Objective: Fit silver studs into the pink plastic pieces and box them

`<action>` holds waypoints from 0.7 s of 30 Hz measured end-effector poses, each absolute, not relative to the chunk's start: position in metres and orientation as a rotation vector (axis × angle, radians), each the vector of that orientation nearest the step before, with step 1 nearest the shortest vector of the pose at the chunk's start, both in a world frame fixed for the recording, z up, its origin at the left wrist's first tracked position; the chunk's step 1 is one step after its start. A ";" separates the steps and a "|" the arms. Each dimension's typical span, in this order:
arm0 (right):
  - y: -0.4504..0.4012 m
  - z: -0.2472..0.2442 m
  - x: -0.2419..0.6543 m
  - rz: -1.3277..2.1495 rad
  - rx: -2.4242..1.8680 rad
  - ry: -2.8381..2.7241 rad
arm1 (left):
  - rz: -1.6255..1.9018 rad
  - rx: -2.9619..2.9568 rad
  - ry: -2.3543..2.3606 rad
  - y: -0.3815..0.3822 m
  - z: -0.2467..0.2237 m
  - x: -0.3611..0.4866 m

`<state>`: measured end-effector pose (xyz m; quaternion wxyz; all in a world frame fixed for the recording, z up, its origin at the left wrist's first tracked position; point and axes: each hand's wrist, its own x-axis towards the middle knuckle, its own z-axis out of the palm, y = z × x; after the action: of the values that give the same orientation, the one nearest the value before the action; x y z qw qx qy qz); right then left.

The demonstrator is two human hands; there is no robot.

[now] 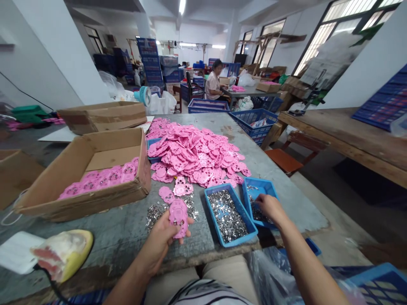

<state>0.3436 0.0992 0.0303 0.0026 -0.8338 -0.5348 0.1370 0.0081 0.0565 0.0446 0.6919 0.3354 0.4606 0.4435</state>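
Observation:
My left hand [161, 238] is closed around a pink plastic piece [178, 215] with cut-out holes, held above the table's near edge. Small metal bits seem to sit in its lower holes. My right hand [269, 208] reaches into the right blue tray [261, 185], its fingertips down among small metal parts [254, 207]; whether they pinch one is hidden. Beside it stands another blue tray [251, 232] filled with shiny metal parts [227, 214]. Loose metal parts [154, 215] lie scattered behind my left hand. A few single pink pieces [166, 194] rest there too.
A large heap of pink pieces [193, 152] covers the table's middle. On the left, an open cardboard box [104, 199] holds rows of pink pieces. A yellow-rimmed object [68, 254] with a cable lies front left. Further back, a person [214, 82] sits at another table.

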 end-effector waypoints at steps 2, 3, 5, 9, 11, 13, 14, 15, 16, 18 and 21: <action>0.099 0.031 0.345 0.414 -2.590 -1.637 | 0.980 0.737 1.018 0.055 0.044 0.013; 0.099 0.032 0.345 0.406 -2.575 -1.613 | 0.967 0.733 1.011 0.055 0.043 0.015; 0.099 0.033 0.347 0.393 -2.538 -1.561 | 0.948 0.722 0.999 0.054 0.043 0.019; 0.096 0.037 0.351 0.385 -2.444 -1.451 | 0.932 0.712 0.983 0.050 0.042 0.026; 0.093 0.039 0.349 0.403 -2.385 -1.414 | 0.939 0.708 0.980 0.047 0.040 0.029; 0.088 0.041 0.339 0.548 -2.216 -1.329 | 0.960 0.710 0.990 0.045 0.035 0.031; 0.085 0.042 0.331 0.669 -2.079 -1.278 | 0.968 0.712 0.998 0.043 0.032 0.032; 0.082 0.043 0.320 0.802 -1.923 -1.229 | 0.974 0.713 1.009 0.042 0.029 0.032; 0.079 0.044 0.307 0.933 -1.768 -1.195 | 0.976 0.711 1.019 0.041 0.026 0.033; 0.073 0.044 0.276 1.139 -1.546 -1.206 | 0.998 0.704 1.029 0.038 0.023 0.035; 0.065 0.040 0.231 1.284 -1.390 -1.357 | 1.058 0.681 1.026 0.034 0.023 0.039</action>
<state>0.2306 0.0649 0.0402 0.3956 -0.5483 -0.5352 0.5064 0.0386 0.0339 0.0235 0.6883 0.3041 0.4583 0.4729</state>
